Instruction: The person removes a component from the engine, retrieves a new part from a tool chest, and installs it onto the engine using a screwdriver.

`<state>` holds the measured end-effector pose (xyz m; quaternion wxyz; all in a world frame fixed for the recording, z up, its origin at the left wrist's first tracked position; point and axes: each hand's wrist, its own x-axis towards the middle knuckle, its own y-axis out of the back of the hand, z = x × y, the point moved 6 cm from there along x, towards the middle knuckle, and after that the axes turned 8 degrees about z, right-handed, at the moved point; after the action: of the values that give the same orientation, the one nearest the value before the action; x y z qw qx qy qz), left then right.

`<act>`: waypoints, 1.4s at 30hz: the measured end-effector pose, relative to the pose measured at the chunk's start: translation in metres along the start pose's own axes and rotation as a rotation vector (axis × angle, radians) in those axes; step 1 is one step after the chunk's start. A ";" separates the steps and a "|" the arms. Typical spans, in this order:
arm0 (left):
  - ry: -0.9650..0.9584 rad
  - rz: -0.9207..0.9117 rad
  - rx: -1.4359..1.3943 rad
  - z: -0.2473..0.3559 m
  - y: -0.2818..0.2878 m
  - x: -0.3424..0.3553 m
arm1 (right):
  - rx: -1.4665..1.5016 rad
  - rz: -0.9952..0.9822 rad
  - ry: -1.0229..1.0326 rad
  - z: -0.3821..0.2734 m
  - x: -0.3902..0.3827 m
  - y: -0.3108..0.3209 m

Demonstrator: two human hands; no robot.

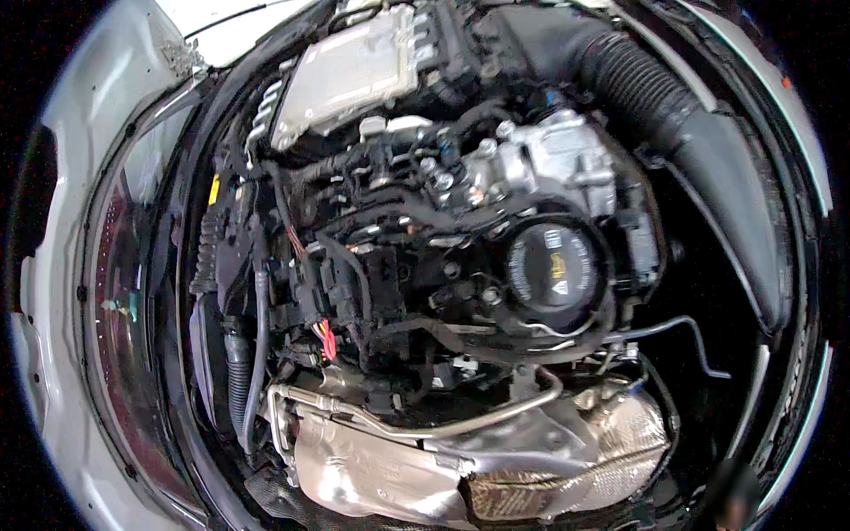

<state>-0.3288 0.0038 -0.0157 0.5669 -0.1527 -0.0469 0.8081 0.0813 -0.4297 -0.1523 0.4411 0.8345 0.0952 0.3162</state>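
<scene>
Neither my left hand nor my right hand shows in the head view. An open car engine bay fills the picture. Right of its middle sits a round black oil filler cap [556, 265] with a yellow symbol. Above it is a bright cast-metal housing [567, 155]. Several black hoses and cables run across the engine's middle. Red wires [327, 339] stand out left of centre. Below them, a bent metal pipe [425, 433] passes over a shiny heat shield [367, 465].
A flat silver box [350, 75] lies at the far left of the engine. A ribbed black air duct [642, 80] curves down the right side. Dark glass [133, 301] and a pale body panel [75, 230] border the left. A blurred patch [733, 496] at lower right is unclear.
</scene>
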 end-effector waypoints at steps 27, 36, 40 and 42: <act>-0.150 0.165 0.384 -0.010 0.038 0.006 | -0.026 -0.067 -0.016 0.005 0.004 -0.032; -0.164 0.047 0.404 -0.012 0.024 0.006 | -0.024 -0.090 -0.025 0.009 0.005 -0.031; -0.199 0.132 0.378 -0.012 0.036 0.004 | -0.025 -0.094 -0.013 0.006 0.007 -0.033; -0.258 0.177 0.444 -0.010 0.041 0.002 | -0.027 -0.098 -0.007 0.004 0.008 -0.034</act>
<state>-0.3631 -0.0102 -0.0360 0.5032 0.0760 0.0729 0.8577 0.0940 -0.4091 -0.1777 0.4675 0.8239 0.1304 0.2926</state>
